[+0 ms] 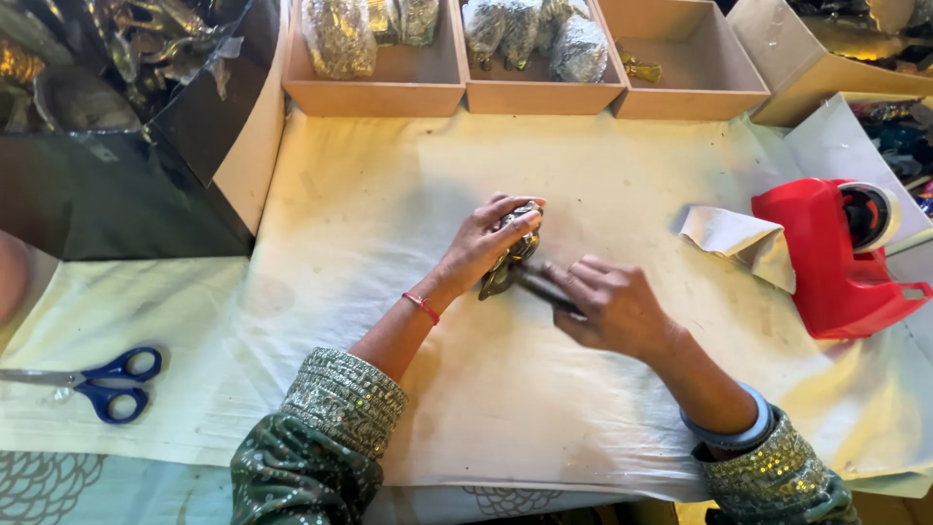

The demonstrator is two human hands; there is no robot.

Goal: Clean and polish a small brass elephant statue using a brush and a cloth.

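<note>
Two hands are working on one small brass piece at the middle of the bench.

The left hand (491, 238) is curling over the brass piece (507, 264), fingers closed around its top and holding it down on the white cloth (389, 194) covering the bench. The right hand (607, 306) is lying just right of the piece, fingers narrowed on a thin dark strip (544, 289) that is touching the piece's lower end; motion blur is hiding the grip's detail. Right of the piece, a folded paper (739, 238) is resting against a red tape dispenser (836, 262). Far left of it, blue scissors (112, 381) are lying near the bench edge. Behind it, three wooden trays (389, 92) are standing in a row, two holding wrapped bundles (335, 37).
</note>
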